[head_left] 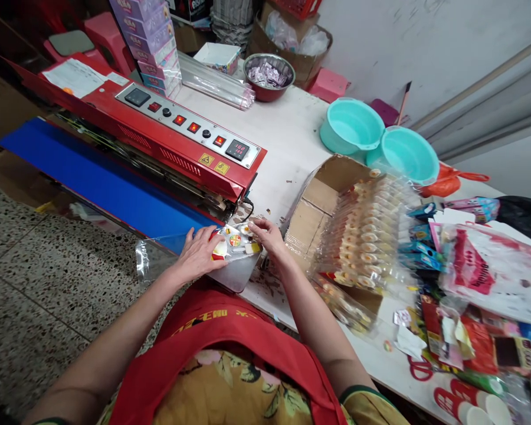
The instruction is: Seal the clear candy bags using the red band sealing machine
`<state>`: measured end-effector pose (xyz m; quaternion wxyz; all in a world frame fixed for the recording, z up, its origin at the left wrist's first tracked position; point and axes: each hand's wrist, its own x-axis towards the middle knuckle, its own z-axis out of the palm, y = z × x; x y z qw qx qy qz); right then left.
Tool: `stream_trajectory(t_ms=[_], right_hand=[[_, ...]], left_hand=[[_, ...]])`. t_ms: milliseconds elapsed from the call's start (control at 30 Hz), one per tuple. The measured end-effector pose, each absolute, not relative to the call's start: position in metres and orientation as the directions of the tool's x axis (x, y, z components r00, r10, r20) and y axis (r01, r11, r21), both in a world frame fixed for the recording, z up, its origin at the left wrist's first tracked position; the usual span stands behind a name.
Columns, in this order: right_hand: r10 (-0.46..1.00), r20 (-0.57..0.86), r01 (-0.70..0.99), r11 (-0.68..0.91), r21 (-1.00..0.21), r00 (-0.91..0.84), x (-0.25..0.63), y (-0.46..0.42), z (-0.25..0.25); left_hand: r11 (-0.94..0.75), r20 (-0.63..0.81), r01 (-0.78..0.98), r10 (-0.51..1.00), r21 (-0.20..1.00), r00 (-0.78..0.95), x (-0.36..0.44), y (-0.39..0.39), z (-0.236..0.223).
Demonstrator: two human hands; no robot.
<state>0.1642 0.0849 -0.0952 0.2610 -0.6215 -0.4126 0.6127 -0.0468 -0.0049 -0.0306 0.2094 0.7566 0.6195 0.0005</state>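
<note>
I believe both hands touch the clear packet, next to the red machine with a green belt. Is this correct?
The head view shows a blue belt, not green. The left hand and right hand do touch the clear packet next to the red machine.

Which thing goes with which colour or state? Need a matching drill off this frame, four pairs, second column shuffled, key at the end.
Things:
1. Clear packet
2. Machine housing
3. Belt
4. Basins

Colours and states:
A. Blue
B. Turquoise
C. Red, with lit switches on top
D. Touched by the left hand and the right hand

Pairs: 1-D, 2-C, 3-A, 4-B
</note>
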Motion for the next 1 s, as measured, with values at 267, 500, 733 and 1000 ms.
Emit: stream_trajectory(t_ms=[267, 500, 733, 1000], right_hand=[[0.888, -0.454, 0.451, -0.378, -0.808, -0.07, 0.162, 0.091, -0.103], [0.831, -0.493, 0.118, -0.479, -0.87, -0.259, 0.179, 0.077, -0.084], [0.797, -0.568, -0.016, -0.583, -0.812, -0.205, 0.181, 0.075, -0.098], [0.774, -0.554, -0.053, -0.595, -0.802, -0.307, 0.179, 0.079, -0.095]], left_hand=[[-0.137, -0.258, 0.939, 0.94, 0.315, 0.223, -0.045, -0.005, -0.03], [-0.141, -0.266, 0.943, 0.937, 0.3, 0.225, -0.046, -0.004, -0.029], [-0.134, -0.274, 0.942, 0.936, 0.307, 0.223, -0.044, -0.003, -0.031], [-0.195, -0.341, 0.871, 0.864, 0.45, 0.37, -0.061, 0.018, -0.023]])
